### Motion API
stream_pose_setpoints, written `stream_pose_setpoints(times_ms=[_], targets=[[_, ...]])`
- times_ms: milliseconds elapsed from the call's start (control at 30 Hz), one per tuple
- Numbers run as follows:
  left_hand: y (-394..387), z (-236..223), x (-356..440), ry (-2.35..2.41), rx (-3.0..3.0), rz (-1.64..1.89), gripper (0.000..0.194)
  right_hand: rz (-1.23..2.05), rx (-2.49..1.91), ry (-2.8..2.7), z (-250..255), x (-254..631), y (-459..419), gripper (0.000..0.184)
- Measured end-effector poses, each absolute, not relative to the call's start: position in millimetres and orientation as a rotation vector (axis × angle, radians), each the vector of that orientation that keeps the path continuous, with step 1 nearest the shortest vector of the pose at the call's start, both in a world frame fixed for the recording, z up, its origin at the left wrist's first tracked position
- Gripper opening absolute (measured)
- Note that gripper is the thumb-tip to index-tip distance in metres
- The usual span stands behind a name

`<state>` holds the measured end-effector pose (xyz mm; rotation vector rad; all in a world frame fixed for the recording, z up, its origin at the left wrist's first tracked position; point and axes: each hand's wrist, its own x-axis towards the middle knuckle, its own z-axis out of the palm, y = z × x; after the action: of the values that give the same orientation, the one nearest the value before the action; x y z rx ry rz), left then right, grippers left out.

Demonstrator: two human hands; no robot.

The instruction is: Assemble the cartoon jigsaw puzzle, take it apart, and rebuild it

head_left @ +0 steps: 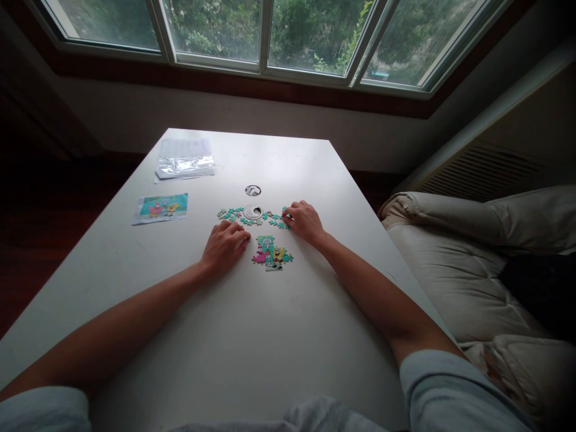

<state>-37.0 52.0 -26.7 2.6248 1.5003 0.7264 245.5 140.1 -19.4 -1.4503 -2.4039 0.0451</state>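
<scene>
A partly joined jigsaw puzzle (270, 253) with cartoon figures in pink, yellow and teal lies on the white table between my hands. Beyond it, loose teal puzzle pieces (231, 214) spread in a band to both sides of a round metal cap (252, 212). My right hand (303, 220) is at the right end of this band, thumb and fingers pinched on what looks like a teal piece. My left hand (226, 245) rests on the table just left of the joined part, its fingers curled in. Whatever its fingertips may hold is too small to make out.
A printed picture card (162, 207) lies at the left, with a clear plastic bag and papers (185, 159) behind it. Past the metal cap is a round hole (252, 190) in the tabletop. A beige sofa (459, 270) stands along the right side.
</scene>
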Motion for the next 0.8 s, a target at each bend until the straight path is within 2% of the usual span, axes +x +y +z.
stream_pose_setpoints(times_ms=[133, 800], targets=[[51.8, -26.5, -37.2, 1.496, 2.623, 0.738, 0.02, 0.102, -1.443, -2.392, -21.0, 247.3, 140.8, 0.018], [51.5, -27.5, -36.4, 1.53, 2.616, 0.735, 0.022, 0.199, -1.518, -2.343, -25.2, 250.6, 145.3, 0.006]])
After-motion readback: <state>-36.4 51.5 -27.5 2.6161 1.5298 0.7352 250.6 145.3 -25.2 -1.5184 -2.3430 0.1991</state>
